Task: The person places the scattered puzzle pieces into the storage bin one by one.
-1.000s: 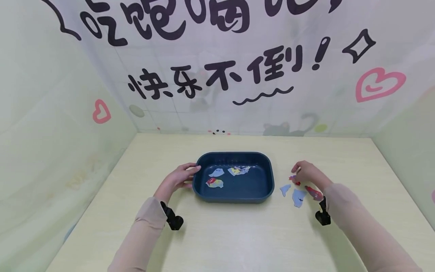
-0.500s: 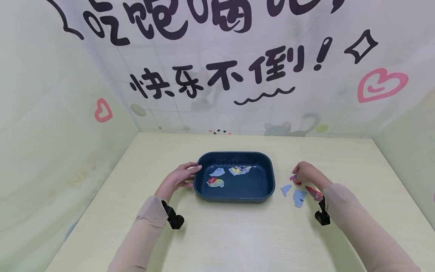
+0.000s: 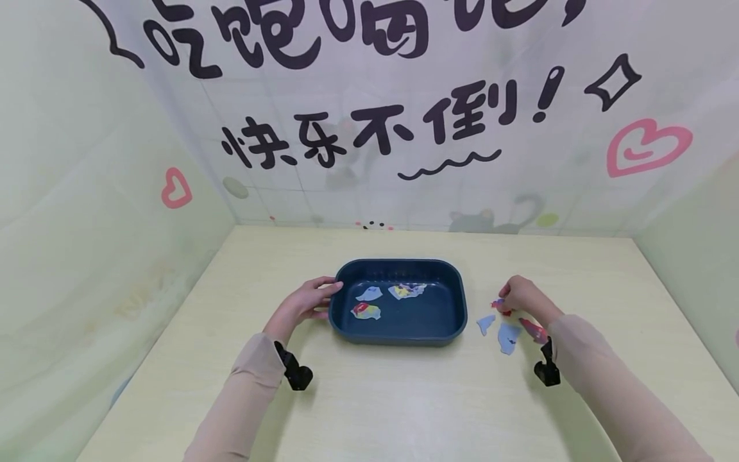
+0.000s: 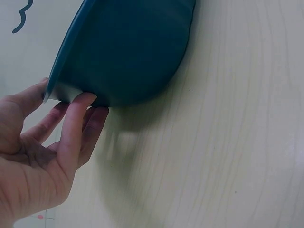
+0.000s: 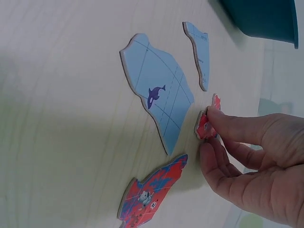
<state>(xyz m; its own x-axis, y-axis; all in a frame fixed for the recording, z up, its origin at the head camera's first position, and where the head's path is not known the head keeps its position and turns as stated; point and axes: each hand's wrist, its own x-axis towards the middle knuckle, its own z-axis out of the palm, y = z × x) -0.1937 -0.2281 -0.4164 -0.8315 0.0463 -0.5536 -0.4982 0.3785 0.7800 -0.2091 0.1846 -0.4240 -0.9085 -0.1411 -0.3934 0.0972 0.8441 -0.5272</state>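
Observation:
My left hand (image 3: 303, 301) grips the left end of a dark blue rectangular tray (image 3: 416, 324). In the left wrist view the thumb is at the rim and the fingers press the outer wall (image 4: 128, 61). To the right of the tray, my right hand (image 3: 525, 296) pinches a small red puzzle piece (image 5: 203, 127) between thumb and fingers, low over the table; part of it is hidden. Near it lie a light blue piece with an orca (image 5: 156, 90), a smaller blue piece (image 5: 200, 57) and a red-and-blue piece (image 5: 152, 192).
Inside the tray lie a light blue piece (image 3: 369, 294), a yellow-and-white piece (image 3: 407, 290) and a red-and-yellow piece (image 3: 366, 311). The pale wooden table (image 3: 381, 404) meets a printed cloth backdrop (image 3: 346, 192) behind and at both sides.
The head view has shifted very slightly. Both hands, the tray and the puzzle pieces stay nearly where they were; the right fingers have moved only a little at the red piece.

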